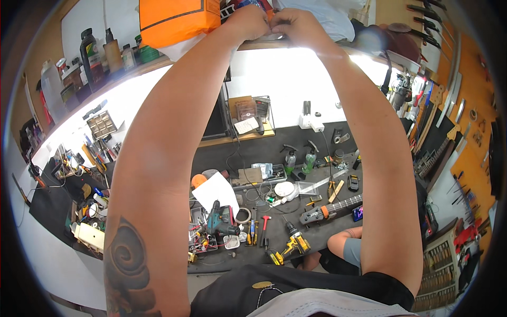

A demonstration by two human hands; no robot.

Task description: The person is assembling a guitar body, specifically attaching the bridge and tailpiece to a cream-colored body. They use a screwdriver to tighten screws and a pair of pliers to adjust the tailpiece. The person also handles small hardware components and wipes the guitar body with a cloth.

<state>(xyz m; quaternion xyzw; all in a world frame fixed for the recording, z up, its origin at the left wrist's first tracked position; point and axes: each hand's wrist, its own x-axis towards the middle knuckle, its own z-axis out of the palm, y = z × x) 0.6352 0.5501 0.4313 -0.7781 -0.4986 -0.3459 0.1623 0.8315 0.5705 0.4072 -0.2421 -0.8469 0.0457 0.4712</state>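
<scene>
Both of my arms reach up to a high shelf [158, 64]. My left hand [249, 22] is closed in a fist-like grip at the shelf's front edge. Close beside it, my right hand [299, 25] has its thumb and fingers pinched together. The fingertips of the two hands almost meet over a small shiny thing, too hidden to name. To the left of my left hand lies a large orange package [179, 24]. A pale plastic bag [338, 22] sits to the right of my right hand.
Bottles [92, 58] crowd the shelf's left end. On the dark workbench below lie a yellow drill [294, 244], a teal drill [217, 221], a red hammer [265, 230], a guitar neck [343, 206] and spray bottles [310, 158]. Tools hang on the orange right wall [478, 127].
</scene>
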